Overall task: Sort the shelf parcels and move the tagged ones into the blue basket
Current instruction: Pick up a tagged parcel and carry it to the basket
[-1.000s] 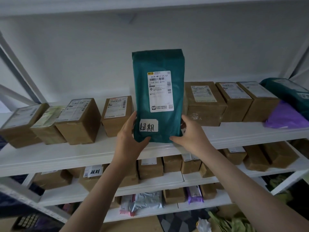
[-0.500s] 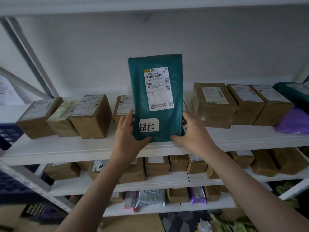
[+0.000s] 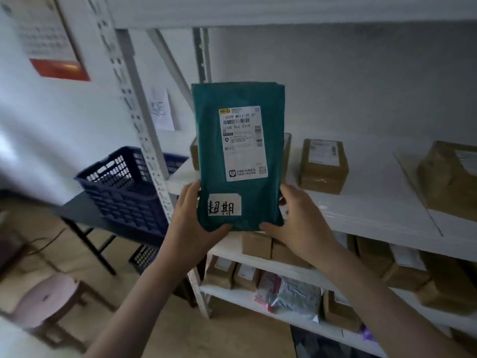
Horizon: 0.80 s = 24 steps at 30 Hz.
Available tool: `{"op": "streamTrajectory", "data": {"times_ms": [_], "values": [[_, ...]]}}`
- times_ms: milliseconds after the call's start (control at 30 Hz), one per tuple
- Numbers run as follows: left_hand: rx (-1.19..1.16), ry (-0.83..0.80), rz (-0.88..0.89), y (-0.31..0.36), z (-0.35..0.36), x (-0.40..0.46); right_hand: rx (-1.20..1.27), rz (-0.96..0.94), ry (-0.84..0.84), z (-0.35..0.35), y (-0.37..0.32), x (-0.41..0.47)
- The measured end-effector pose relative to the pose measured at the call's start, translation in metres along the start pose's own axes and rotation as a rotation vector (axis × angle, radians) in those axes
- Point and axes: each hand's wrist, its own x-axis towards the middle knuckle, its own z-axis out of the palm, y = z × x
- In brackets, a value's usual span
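Tagged green parcel (image 3: 238, 156) stands upright between both hands, off the shelf (image 3: 374, 202). The left hand (image 3: 192, 223) and right hand (image 3: 300, 223) grip its lower corners, fingers (image 3: 189, 192) curled round its edges. The blue basket (image 3: 124, 187) sits on a tabletop (image 3: 74, 210) left of the left fingers. With only the bottom gripped, the soft bag could flop or slip during the swing left.

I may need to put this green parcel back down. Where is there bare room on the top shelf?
Bare shelf board lies between the small brown box and the large brown box at right, and along the front edge. The shelves below are crowded with boxes.
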Motion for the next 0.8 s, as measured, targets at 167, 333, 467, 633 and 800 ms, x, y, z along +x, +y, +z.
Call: {"op": "streamTrajectory", "data": {"times_ms": [167, 333, 467, 633, 800], "values": [[0.169, 0.084, -0.066, -0.065, -0.121, -0.05, 0.091, -0.11, -0.134, 0.104, -0.096, 0.008], [0.242, 0.13, -0.166, -0.129, -0.224, -0.092, 0.117, -0.162, -0.225, 0.2, -0.184, 0.016], [0.258, 0.168, -0.241, -0.177, -0.281, -0.109, 0.174, -0.176, -0.315, 0.267, -0.23, 0.03], [0.248, 0.134, -0.325, -0.239, -0.321, -0.09, 0.18, -0.158, -0.376, 0.338, -0.254, 0.075], [0.26, 0.116, -0.336, -0.318, -0.339, -0.03, 0.179, -0.131, -0.375, 0.403, -0.255, 0.148]]}}
